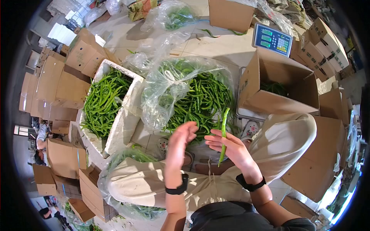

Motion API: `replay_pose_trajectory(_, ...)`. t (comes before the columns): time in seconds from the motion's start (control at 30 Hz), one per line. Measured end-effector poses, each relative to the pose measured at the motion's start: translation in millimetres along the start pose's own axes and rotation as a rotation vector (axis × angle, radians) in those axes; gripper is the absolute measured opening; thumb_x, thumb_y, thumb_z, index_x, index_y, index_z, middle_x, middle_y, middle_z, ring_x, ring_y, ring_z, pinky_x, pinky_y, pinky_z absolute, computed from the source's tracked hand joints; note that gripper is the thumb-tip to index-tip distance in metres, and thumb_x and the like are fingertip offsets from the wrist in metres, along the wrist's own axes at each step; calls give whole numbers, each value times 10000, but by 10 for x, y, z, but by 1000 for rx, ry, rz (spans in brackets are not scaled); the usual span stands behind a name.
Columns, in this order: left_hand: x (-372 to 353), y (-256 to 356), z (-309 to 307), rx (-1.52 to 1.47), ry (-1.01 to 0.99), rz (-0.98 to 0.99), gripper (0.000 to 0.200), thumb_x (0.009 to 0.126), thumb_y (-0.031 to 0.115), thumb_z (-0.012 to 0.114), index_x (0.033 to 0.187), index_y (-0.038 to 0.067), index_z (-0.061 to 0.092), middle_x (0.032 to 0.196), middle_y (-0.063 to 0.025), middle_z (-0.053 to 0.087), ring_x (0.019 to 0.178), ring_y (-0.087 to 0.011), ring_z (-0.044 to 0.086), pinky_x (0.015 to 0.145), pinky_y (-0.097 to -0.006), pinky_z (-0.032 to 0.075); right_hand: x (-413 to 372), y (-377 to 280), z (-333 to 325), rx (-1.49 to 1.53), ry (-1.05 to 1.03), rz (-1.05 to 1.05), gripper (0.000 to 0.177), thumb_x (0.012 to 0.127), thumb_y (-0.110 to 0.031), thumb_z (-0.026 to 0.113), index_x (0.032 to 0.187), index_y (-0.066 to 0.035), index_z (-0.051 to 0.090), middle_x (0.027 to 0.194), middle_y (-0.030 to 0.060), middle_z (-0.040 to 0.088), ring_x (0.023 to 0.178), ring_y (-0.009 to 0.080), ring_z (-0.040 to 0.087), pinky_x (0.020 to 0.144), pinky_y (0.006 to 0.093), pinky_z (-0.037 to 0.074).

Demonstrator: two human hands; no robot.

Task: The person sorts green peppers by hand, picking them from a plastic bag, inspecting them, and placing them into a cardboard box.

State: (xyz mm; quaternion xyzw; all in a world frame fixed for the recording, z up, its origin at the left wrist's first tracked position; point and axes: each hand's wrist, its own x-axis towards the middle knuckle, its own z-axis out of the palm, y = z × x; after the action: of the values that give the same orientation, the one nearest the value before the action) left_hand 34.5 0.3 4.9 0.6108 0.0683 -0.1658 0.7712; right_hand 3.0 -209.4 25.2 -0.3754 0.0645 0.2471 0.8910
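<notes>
A long green chili pepper (224, 133) stands nearly upright in my right hand (236, 151), gripped between the fingers. To its left my left hand (179, 141) is raised, slightly blurred, with its fingers apart and nothing visible in them. Both hands are above my lap, at the near edge of a heap of green chili peppers (204, 98). That heap lies in an opened clear plastic bag (163, 82) in front of me. A white foam box (125, 119) on the left is full of more green chili peppers (106, 100).
At the right an open cardboard box (275, 102) with some peppers inside stands on a scale, whose display (272, 39) is behind it. Stacked cartons (58, 82) line the left side. Another bag of peppers (179, 17) lies farther back. My bent knees flank the work area.
</notes>
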Motion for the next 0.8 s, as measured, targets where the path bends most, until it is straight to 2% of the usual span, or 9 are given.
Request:
replay_pose_trajectory(0.17,-226,-675,506,-260,-128,-318,425,991,365,410,1210,11,492,985,-25,550,871,-109,519,815,-272,435,26,102,-56,-99,104,-57,416,983,-139,403,1350,49,351,1309,184,493,1189,247,501,996,346,396)
replay_pose_trajectory(0.37,-442,-928,606,-76,-241,-251,374,989,330,426,1190,21,491,970,-41,590,839,-112,554,791,-271,446,114,244,-153,-425,276,137,451,986,-182,428,1360,54,342,1328,127,491,1217,172,460,970,289,393)
replay_pose_trajectory(0.4,-393,-917,470,-23,-189,-313,329,978,300,457,1135,17,510,913,-59,594,781,-132,569,780,-284,453,147,369,-281,-429,259,108,454,984,-184,437,1357,58,347,1331,130,486,1226,173,448,987,278,374)
replay_pose_trajectory(0.5,-224,-449,-26,102,276,55,280,980,272,448,950,3,522,832,-83,553,752,-163,557,749,-333,461,195,569,-563,-509,233,-5,460,979,-185,455,1353,64,356,1339,142,471,1240,180,430,1029,260,327)
replay_pose_trajectory(0.53,-106,-443,-524,514,461,315,322,982,285,436,1025,-23,520,864,-116,540,851,-217,548,816,-378,438,206,555,-622,-484,247,9,473,973,-187,469,1354,68,350,1350,160,454,1243,187,428,1049,272,309)
replay_pose_trajectory(0.57,-140,148,-576,703,780,83,406,980,320,432,1170,-33,497,1004,-172,544,984,-284,520,912,-420,385,223,554,-675,-464,270,8,478,969,-184,477,1353,71,348,1350,169,451,1248,195,428,1048,276,313)
replay_pose_trajectory(0.63,-32,206,-1476,1012,1315,475,680,951,440,438,1436,13,228,1487,-200,213,1345,-321,279,1093,-406,224,298,562,-783,-428,312,-2,489,961,-179,494,1350,76,343,1352,188,446,1260,211,427,1047,284,321)
replay_pose_trajectory(0.73,-200,782,-1187,369,1217,278,741,944,460,438,1460,22,137,1523,-175,109,1395,-296,179,1124,-393,169,525,777,-1034,-443,379,29,470,953,-190,499,1328,69,382,1353,171,452,1257,201,430,1044,282,324)
replay_pose_trajectory(0.8,-140,549,-1066,441,1066,199,708,948,454,430,1450,22,181,1512,-174,157,1382,-289,211,1120,-389,176,702,893,-1146,-536,390,94,444,950,-206,493,1322,26,418,1327,153,489,1237,192,455,1029,281,340)
